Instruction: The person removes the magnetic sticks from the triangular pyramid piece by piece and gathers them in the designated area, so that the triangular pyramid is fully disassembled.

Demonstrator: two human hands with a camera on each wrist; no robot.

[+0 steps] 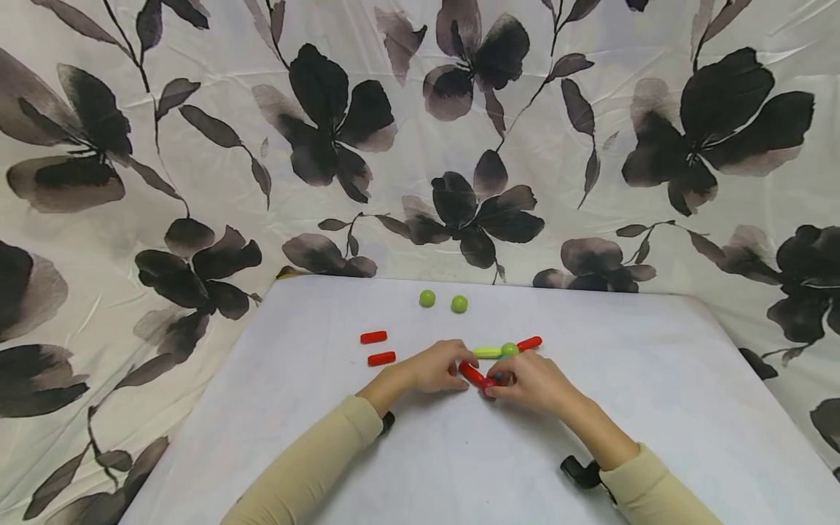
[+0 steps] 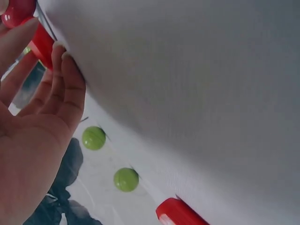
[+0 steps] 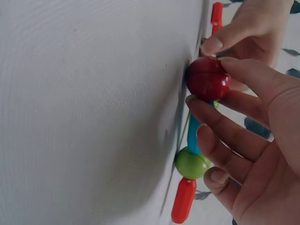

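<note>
green balls (image 1: 442,301) beyond, red rods (image 1: 377,348) left

On the white tabletop (image 1: 656,379) there are four red plastic sticks: two loose red sticks lying side by side at the left (image 1: 373,337) (image 1: 381,358), one at the right end of the joined piece (image 1: 529,343), and one under the fingers in the middle (image 1: 470,372). There is one yellow-green plastic stick (image 1: 487,352) and one blue plastic stick (image 3: 192,134). Green plastic balls number three: two loose at the back (image 1: 427,297) (image 1: 459,303) and one in the joined piece (image 1: 509,349). There is one red plastic ball (image 3: 208,78). Two hands are in view, left (image 1: 434,367) and right (image 1: 534,381).
</note>
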